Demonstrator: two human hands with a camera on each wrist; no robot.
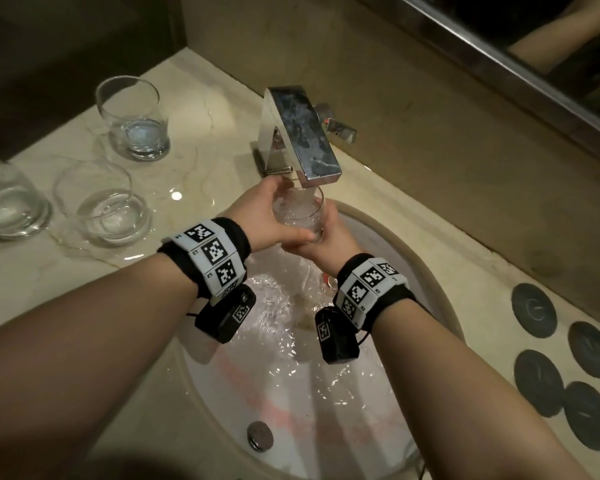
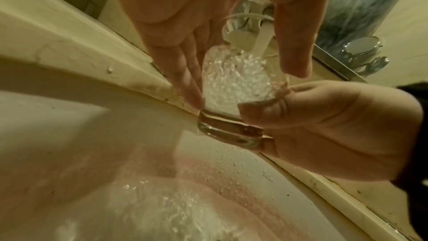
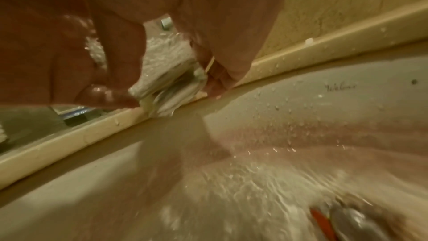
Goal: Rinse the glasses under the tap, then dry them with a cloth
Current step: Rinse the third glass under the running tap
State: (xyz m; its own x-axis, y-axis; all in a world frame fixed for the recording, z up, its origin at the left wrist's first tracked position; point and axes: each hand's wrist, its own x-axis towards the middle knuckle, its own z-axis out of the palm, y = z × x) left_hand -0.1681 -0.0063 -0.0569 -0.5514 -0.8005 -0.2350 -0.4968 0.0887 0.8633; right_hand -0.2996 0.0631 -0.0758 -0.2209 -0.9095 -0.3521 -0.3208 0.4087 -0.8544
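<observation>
Between both hands, a clear round glass [image 1: 300, 216] froths under the square chrome tap [image 1: 303, 133]; left hand [image 1: 267, 216] and right hand [image 1: 326, 242] wrap fingers around it.

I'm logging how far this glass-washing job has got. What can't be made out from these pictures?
- Drying cloth: in no view.
- Left-most glass: cut by the head view's left edge.
- Tap outlet: hidden under its spout in the head view.
- Held glass: the left hand and right hand cover its sides; blurred in the right wrist view.
</observation>
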